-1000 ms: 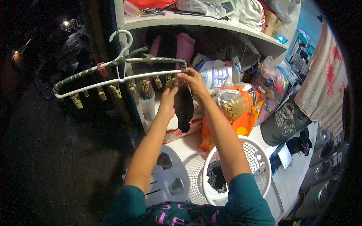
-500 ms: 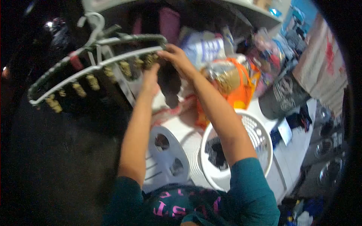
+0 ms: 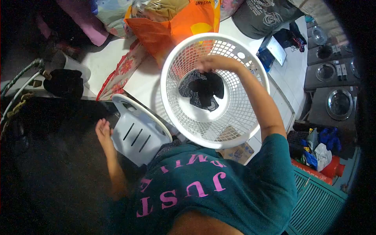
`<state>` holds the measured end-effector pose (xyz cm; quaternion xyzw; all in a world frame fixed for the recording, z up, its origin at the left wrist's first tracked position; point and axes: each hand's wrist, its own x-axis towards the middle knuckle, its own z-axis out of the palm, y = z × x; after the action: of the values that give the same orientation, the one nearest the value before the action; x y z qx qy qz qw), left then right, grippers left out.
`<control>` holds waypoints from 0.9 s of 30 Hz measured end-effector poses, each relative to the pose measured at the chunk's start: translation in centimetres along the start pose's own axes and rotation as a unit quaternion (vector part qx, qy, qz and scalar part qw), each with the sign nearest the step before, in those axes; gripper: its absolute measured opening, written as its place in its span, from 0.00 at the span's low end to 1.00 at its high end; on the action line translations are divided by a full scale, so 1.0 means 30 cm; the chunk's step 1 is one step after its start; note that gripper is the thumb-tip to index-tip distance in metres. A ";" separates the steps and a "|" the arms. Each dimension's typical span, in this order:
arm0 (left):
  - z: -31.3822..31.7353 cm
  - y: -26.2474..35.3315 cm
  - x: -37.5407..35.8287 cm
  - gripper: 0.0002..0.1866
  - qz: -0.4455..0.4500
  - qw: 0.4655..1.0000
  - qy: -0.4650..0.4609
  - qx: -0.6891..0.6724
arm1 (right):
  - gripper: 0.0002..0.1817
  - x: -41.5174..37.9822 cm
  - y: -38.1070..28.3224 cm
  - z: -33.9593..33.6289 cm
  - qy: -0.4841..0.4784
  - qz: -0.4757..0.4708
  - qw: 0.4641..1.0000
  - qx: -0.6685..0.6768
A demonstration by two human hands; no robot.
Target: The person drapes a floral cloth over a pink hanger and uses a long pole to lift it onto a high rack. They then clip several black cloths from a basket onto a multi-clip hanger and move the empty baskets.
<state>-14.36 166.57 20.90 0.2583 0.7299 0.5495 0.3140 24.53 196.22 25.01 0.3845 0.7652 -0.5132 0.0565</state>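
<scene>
My right hand point(image 3: 211, 63) reaches over the rim into a white laundry basket point(image 3: 170, 105). Its fingers are bent downward and apart, right above the dark clothes point(image 3: 205, 89) at the basket's bottom. My left hand point(image 3: 103, 130) is open with loosely spread fingers, beside the backrest of a light grey plastic chair point(image 3: 137, 137). Part of a clip hanger point(image 3: 17, 88) with clothespins shows at the left edge. A black cloth point(image 3: 64, 83) hangs by its near end.
An orange bag point(image 3: 156, 37) stands behind the basket, with a flowered cloth point(image 3: 124, 72) to its left. Farther right are a dark grey bucket point(image 3: 260, 17) and several washing machines point(image 3: 340, 103). A teal slatted panel point(image 3: 317, 199) lies at lower right.
Both hands have left the clip hanger. My right hand has moved into the basket, my left down beside the chair. The view has tilted down and right; the hanger now sits at the left edge.
</scene>
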 end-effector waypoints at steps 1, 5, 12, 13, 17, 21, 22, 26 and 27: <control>-0.023 -0.067 -0.043 0.21 -0.024 1.000 0.006 0.015 | 0.16 0.003 0.104 0.041 -0.032 0.048 0.992 -0.112; -0.053 -0.155 -0.205 0.20 -0.094 0.995 -0.007 0.042 | 0.17 0.062 0.574 0.371 -0.134 0.151 0.972 -0.119; -0.004 -0.110 -0.315 0.17 -0.127 0.990 -0.049 0.044 | 0.21 0.117 0.743 0.830 0.269 0.333 0.904 -0.001; 0.020 -0.097 -0.319 0.16 -0.131 0.990 -0.041 0.032 | 0.23 0.117 0.738 0.842 0.335 0.375 0.864 0.025; 0.111 -0.021 -0.332 0.15 -0.118 0.987 -0.102 0.032 | 0.29 0.131 0.806 0.907 0.412 0.391 0.819 0.085; 0.149 -0.049 -0.316 0.15 -0.121 0.977 -0.175 0.018 | 0.26 0.142 0.894 0.952 0.361 0.380 0.817 0.240; 0.164 -0.039 -0.317 0.14 -0.114 0.975 -0.190 -0.007 | 0.22 0.165 0.957 0.966 0.327 0.360 0.868 0.099; 0.196 0.033 -0.286 0.13 -0.067 0.971 -0.227 0.017 | 0.20 0.173 0.863 0.767 0.278 0.316 0.892 -0.163; 0.206 0.039 -0.286 0.13 -0.073 0.966 -0.246 -0.001 | 0.17 0.133 0.777 0.682 0.281 0.267 0.911 -0.144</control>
<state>-3.99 164.62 22.29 0.3312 0.6465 0.4449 0.5239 30.51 185.50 -3.74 0.6904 0.6839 -0.2340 0.0288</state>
